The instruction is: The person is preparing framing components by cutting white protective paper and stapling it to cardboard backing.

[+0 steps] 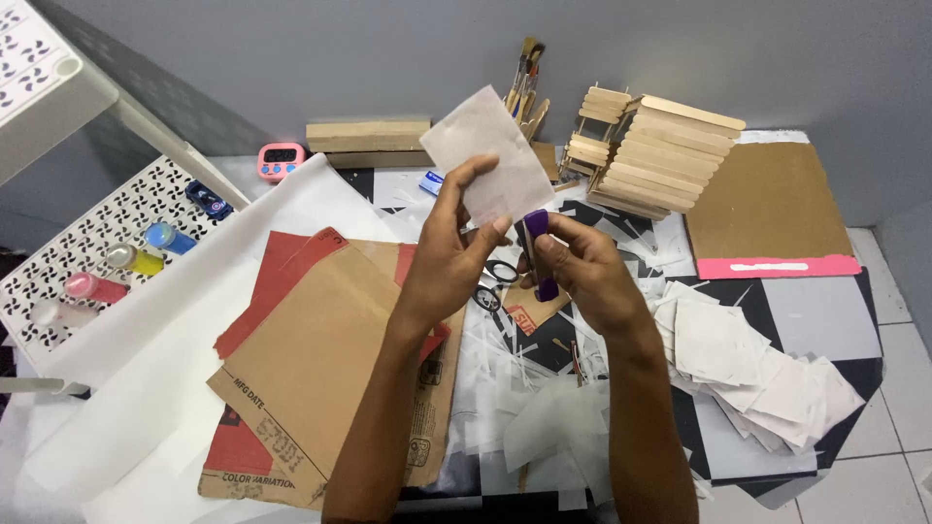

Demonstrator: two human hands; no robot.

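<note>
Fingers (482, 199) of left hand (447, 257) pinch thin translucent paper rectangle (488, 155); right hand (582, 272) grips purple-handled scissors (537, 247).

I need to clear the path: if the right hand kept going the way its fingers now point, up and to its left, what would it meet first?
Probably the white paper square held by the left hand. The right hand, gripping a purple-handled tool, points its fingertips toward the paper's lower edge and the left fingertips beside it; depth is unclear.
</note>
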